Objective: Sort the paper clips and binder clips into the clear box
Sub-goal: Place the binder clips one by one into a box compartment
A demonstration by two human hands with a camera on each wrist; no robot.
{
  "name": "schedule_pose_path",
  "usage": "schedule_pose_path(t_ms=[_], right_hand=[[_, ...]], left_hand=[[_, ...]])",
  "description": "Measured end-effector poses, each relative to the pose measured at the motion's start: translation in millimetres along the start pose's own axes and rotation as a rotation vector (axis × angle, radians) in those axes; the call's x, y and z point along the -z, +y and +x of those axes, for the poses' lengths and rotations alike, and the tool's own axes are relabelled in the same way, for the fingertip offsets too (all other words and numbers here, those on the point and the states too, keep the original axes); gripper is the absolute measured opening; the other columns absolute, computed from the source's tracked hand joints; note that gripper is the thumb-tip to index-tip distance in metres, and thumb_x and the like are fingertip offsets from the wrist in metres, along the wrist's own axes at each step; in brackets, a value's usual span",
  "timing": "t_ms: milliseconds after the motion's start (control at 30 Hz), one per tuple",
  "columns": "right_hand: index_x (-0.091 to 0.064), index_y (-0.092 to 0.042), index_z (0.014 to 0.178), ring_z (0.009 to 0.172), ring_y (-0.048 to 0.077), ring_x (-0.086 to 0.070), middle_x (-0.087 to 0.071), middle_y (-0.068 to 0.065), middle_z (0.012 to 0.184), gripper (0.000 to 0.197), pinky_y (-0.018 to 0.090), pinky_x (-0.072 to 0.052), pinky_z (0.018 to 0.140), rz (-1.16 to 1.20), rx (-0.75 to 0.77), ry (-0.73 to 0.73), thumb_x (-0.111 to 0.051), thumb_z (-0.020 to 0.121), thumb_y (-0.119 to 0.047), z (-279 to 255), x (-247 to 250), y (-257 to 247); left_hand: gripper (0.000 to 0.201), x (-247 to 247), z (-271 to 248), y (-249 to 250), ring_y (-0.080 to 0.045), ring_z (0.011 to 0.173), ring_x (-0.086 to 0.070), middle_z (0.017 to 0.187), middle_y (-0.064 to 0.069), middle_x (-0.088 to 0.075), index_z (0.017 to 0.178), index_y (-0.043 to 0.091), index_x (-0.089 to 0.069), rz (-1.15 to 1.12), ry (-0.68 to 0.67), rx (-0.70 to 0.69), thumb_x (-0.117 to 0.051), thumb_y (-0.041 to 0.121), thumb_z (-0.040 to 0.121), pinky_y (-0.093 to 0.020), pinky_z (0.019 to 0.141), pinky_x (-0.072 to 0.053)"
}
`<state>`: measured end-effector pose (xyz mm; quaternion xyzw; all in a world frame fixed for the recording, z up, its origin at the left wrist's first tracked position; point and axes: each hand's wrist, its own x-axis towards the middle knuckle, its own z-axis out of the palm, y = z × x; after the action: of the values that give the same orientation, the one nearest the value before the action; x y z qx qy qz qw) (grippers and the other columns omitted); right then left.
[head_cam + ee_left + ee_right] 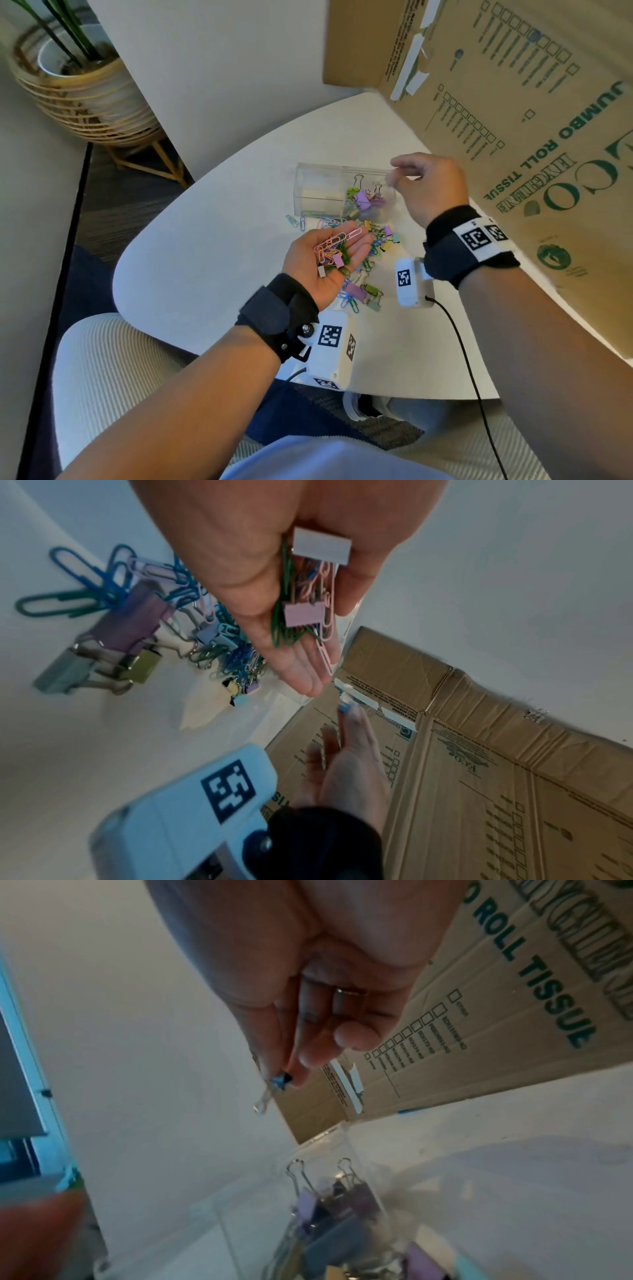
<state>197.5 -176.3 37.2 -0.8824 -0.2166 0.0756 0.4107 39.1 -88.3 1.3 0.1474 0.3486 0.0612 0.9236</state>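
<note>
Head view is showing the right hand (430,186) pinching a small blue binder clip (278,1083) just above the clear box (320,188), whose right compartment is lying directly below. The left hand (327,258) is lying open, palm up, cupping mixed clips (334,250) nearer, over the loose pile (371,260).

Clear box (322,186) behind clip pile (363,270), on table (205,240)

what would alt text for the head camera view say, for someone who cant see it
A person's left hand lies palm up, cupping mixed clips, while the right hand hovers over a clear box on a white table. Binder clips fill the box's right compartment; more clips lie loose in front of it, and a cardboard box stands at right.
</note>
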Motion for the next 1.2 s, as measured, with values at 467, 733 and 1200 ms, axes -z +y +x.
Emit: schedule_pose_path(t_ms=[467, 733, 1200], right_hand=[[-0.074, -0.026, 0.097, 0.077, 0.008, -0.061, -0.070, -0.012, 0.085, 0.014, 0.019, -0.049, 0.073, 0.040, 0.157, -0.290, -0.065, 0.088, -0.020, -62.4, -10.6, -10.7], [-0.071, -0.033, 0.103, 0.080, 0.009, -0.059, -0.067, -0.011, 0.084, 0.021, 0.032, -0.050, 0.075, -0.331, 0.258, -0.457, -0.068, 0.084, -0.039, -83.2, -16.5, -18.1], [-0.075, -0.020, 0.100, 0.076, -0.001, -0.065, -0.074, -0.010, 0.091, 0.016, 0.012, -0.050, 0.078, 0.047, 0.155, -0.396, -0.070, 0.085, -0.017, -82.7, -9.0, -22.9]], left_hand=[[0.042, 7.5, 7.2, 3.0, -0.028, 0.079, -0.070, 0.097, -0.023, -0.069, 0.111, -0.006, -0.060, 0.030, 0.019, -0.028, -0.040, 0.027, 0.095, -0.034, 0.074, -0.058], [0.038, 5.8, 8.2, 3.1, -0.024, 0.063, -0.064, 0.079, -0.017, -0.067, 0.103, -0.002, -0.064, 0.035, 0.011, -0.028, -0.036, 0.024, 0.097, -0.027, 0.063, -0.052], [0.041, 4.6, 8.5, 4.6, -0.030, 0.088, -0.068, 0.109, -0.023, -0.065, 0.121, -0.006, -0.056, -0.006, 0.012, -0.004, -0.039, 0.023, 0.097, -0.038, 0.073, -0.059]])
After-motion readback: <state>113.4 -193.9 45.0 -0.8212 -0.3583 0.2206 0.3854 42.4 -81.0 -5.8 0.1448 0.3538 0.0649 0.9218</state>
